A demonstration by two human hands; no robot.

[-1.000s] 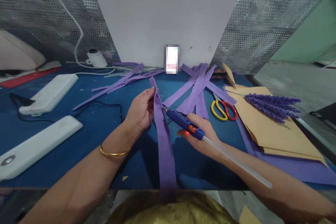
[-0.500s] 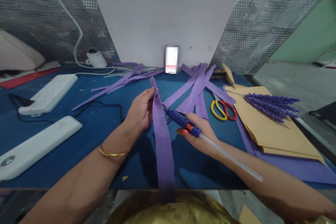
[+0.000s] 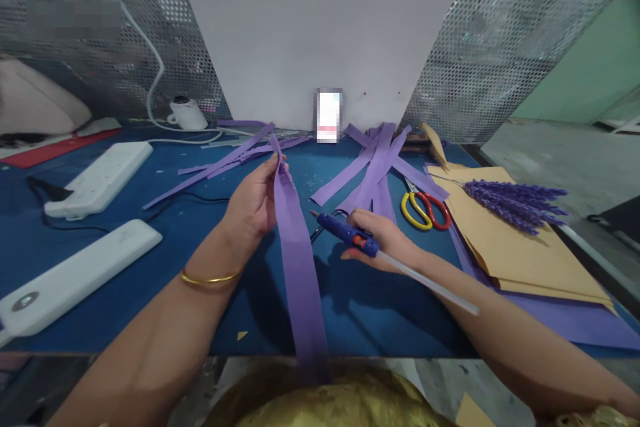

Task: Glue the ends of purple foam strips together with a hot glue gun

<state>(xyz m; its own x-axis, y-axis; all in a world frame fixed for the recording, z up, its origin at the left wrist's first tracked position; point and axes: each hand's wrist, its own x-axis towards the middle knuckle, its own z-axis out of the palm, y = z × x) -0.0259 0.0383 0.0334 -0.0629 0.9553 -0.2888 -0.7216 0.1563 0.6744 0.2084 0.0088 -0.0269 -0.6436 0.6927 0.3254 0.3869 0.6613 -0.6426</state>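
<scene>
Between the thumb and fingers of my left hand (image 3: 257, 197) is the upper end of a long purple paper strip (image 3: 299, 260), which hangs down past the table's front edge. Its top is gathered or folded where I pinch it. A blue glue gun (image 3: 345, 230) with a clear glue stick (image 3: 430, 283) sticking out of its rear is gripped in my right hand (image 3: 383, 237). The gun's nozzle points left toward the strip, with a small gap between them. Behind my right hand lie several loose purple strips (image 3: 377, 163).
Scissors (image 3: 423, 210) with yellow and red handles lie right of the strips. Further right, purple lavender stems (image 3: 520, 203) rest on tan paper sheets (image 3: 545, 263). At left are a white power strip (image 3: 103, 177) and a long white device (image 3: 85, 277). A lit phone (image 3: 328, 115) leans against a white board (image 3: 320, 33).
My left hand has moved slightly left with the purple strip. The glue gun's nozzle, which was close against the strip, now stands a little away from it.
</scene>
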